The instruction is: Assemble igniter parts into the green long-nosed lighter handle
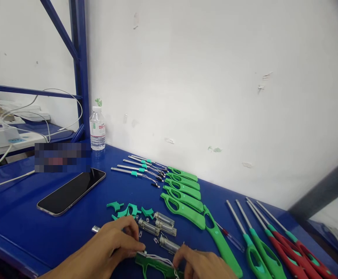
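Low in the middle lies an opened green utility lighter handle (149,263), with thin white and dark wires (160,259) along it. My left hand (113,246) pinches the handle's front end, thumb and forefinger together. A metal tip (96,229) pokes out behind that hand; the stretch between is hidden. My right hand (202,263) is curled over the rear of the handle, fingertips at the wires. Just beyond are several clear fuel tanks (169,245), teal triggers (132,209) and small metal clips (156,240).
Several green handle shells (183,209) stand in a row, with metal lighter rods (125,168) behind. Right: a screwdriver (233,239) and assembled green lighters (263,254) and red lighters (297,252). Left: a phone (71,192), a water bottle (97,130) and a power strip (26,138).
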Motion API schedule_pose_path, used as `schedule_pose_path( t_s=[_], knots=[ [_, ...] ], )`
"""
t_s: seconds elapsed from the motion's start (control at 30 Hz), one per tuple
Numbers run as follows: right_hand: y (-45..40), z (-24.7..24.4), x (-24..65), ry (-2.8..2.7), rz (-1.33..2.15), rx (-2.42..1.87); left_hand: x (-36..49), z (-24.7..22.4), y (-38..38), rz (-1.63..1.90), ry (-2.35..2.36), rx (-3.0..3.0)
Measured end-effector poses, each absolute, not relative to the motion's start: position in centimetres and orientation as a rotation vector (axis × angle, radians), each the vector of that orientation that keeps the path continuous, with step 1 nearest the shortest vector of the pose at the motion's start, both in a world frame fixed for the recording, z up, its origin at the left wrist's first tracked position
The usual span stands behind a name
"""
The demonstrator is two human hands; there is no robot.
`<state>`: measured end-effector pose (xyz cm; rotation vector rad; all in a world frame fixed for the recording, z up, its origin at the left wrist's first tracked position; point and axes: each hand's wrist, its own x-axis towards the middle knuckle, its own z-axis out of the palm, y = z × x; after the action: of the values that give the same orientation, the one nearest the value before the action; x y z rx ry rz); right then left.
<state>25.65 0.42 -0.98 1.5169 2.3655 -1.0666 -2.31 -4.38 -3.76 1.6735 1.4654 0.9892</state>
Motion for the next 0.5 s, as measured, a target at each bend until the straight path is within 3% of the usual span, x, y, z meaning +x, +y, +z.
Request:
schedule_pose_path(
  t_s=[0.5],
  knots=[
    [0.1,0.1,25.0,2.331,-1.086,1.556,-3.4,-5.4,-4.7,0.901,1.448,1.944]
  ],
)
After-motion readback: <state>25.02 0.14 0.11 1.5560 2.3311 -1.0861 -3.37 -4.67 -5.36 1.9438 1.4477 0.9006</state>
